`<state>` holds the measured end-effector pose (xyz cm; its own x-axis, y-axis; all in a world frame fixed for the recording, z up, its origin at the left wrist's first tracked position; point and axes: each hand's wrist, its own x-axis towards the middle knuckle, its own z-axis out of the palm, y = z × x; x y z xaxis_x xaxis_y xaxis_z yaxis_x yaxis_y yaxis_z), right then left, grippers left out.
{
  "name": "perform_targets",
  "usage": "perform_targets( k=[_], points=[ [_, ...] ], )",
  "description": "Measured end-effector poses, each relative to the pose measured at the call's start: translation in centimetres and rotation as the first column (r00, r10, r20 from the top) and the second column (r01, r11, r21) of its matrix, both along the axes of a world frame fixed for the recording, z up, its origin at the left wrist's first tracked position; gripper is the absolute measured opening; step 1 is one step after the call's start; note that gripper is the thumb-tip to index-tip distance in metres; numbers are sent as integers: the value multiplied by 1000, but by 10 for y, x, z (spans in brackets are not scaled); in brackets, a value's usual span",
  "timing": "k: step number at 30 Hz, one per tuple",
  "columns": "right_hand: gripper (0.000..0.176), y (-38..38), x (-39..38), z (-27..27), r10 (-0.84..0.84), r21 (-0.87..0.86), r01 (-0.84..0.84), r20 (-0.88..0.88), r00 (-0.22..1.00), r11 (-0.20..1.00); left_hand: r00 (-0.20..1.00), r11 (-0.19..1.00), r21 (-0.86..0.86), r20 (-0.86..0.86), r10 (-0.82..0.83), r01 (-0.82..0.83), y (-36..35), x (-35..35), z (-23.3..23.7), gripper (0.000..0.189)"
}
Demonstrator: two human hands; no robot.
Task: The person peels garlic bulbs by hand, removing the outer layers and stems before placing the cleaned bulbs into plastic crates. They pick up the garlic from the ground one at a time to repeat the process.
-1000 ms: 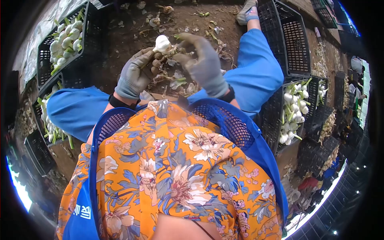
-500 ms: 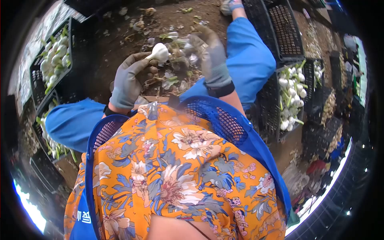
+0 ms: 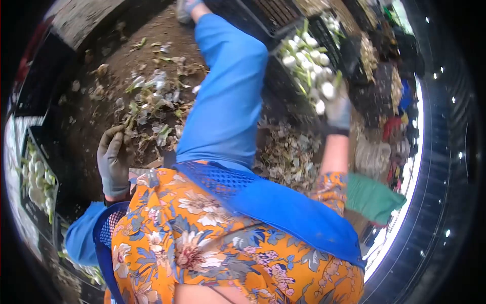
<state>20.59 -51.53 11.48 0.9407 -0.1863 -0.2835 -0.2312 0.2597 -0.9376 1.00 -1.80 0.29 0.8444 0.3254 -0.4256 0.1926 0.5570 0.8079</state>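
My right hand [image 3: 338, 109], in a grey glove, reaches out to the black crate on the right. A white garlic bulb [image 3: 328, 90] is in its fingers, just over the other garlic bulbs [image 3: 304, 58] there; motion blurs the grip somewhat. On the left, my gloved left hand [image 3: 115, 159] is low over the soil. Its thumb and fingers are pinched together beside dry scraps, and I cannot make out what is between them. Garlic peelings and cut leaves [image 3: 152, 101] are strewn on the ground between my left hand and my leg.
Another crate of garlic [image 3: 38, 177] stands at the far left. My blue-trousered leg [image 3: 223, 86] stretches between the peelings and the right crate. A second heap of peelings [image 3: 291, 157] lies right of that leg. A green cloth-like item [image 3: 374, 199] is beside my right arm.
The garlic bulb that was in my left hand is gone from it. My right hand has swung right to the crate with a bulb. The view has turned to the right.
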Motion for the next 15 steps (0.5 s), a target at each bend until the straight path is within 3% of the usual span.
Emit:
perform_targets(
  k=[1, 3, 4, 6, 8, 9, 10, 11, 12, 14, 15],
  points=[
    [42, -4, -8, 10, -61, -354, 52, -14, 998, 934, 999, 999, -30, -35, -17, 16, 2, 3, -2, 20],
    [43, 13, 7, 24, -255, -386, 189, -125, 959, 903, 993, 1000, -16, -120, 21, -23, 0, 9, 20, 18],
    [39, -86, 43, -27, -29, -696, -24, -65, 997, 718, 982, 993, 118, -185, 32, -10, 0, 10, 23, 18],
    [35, -76, 80, -61, 143, -900, -7, 62, 988, 436, 991, 988, 154, -131, -3, 24, 1, 6, 10, 26],
    [32, 34, 112, -54, 400, -688, -329, -62, 915, 646, 988, 998, 57, -153, -2, 10, 6, 6, 7, 34],
    [33, 125, 107, -48, 606, -642, -455, 18, 795, 617, 985, 1000, 24, -173, 10, -6, 9, 5, 6, 36],
    [34, 195, 108, -39, 763, -853, -416, -33, 645, 314, 981, 1000, -9, -192, 15, -17, 12, 4, 6, 39],
    [31, 237, 128, -60, 877, -863, -451, -20, 480, 228, 981, 998, -25, -186, 47, -53, 13, 4, -5, 37],
    [28, 287, 141, -83, 880, -775, -597, -119, 460, 207, 988, 997, -55, -148, 42, -50, 17, 3, -12, 30],
    [26, 380, 168, -147, 989, -945, -323, -5, 147, 44, 982, 972, -189, -152, 113, -141, 22, 9, -13, 31],
    [26, 422, 185, -182, 999, -987, -160, 10, -32, 5, 993, 975, -193, -53, 103, -111, 25, 4, -29, 41]
  ],
)
